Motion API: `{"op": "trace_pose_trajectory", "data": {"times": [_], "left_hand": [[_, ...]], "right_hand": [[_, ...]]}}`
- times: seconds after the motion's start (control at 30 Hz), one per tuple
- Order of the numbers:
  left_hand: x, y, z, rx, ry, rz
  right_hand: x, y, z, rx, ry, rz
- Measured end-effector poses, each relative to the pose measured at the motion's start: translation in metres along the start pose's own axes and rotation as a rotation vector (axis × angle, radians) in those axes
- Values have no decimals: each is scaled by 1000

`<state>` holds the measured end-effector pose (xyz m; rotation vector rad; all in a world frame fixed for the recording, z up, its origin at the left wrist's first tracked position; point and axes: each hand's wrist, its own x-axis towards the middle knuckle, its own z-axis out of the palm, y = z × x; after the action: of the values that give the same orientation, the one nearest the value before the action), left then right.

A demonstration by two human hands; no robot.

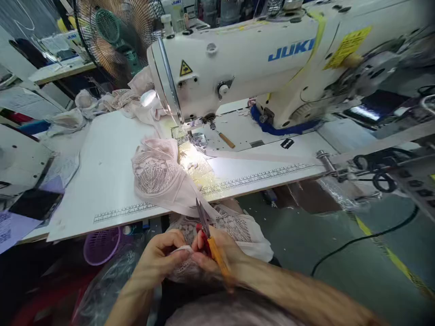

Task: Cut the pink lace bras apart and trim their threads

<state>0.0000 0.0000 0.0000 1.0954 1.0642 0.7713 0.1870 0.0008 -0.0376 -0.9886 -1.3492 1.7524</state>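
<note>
A pale pink lace garment (159, 174) lies on the white table, hanging over the front edge into my lap. My left hand (159, 256) pinches a small white strip of the fabric near the table edge. My right hand (220, 253) is closed on thread snips (208, 231) with a yellow and red grip, their blades pointing up toward the table. Both hands meet just below the front edge, over the lace in my lap.
A white JUKI sewing machine (258, 59) stands on the table (105, 181), its lamp lighting the needle area (190, 136). A fan (112, 31) is at the back left with more pink fabric (115, 99). A purple basket (102, 244) sits under the table. Black cable (356, 244) crosses the floor.
</note>
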Motion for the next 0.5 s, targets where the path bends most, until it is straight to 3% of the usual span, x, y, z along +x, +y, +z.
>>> {"op": "trace_pose_trajectory", "data": {"times": [0.23, 0.5], "left_hand": [[-3, -13, 3, -33, 84, -5], [-4, -18, 13, 44, 224, 183]], "right_hand": [[-4, 12, -2, -136, 84, -145], [-7, 27, -5, -234, 109, -256]]}}
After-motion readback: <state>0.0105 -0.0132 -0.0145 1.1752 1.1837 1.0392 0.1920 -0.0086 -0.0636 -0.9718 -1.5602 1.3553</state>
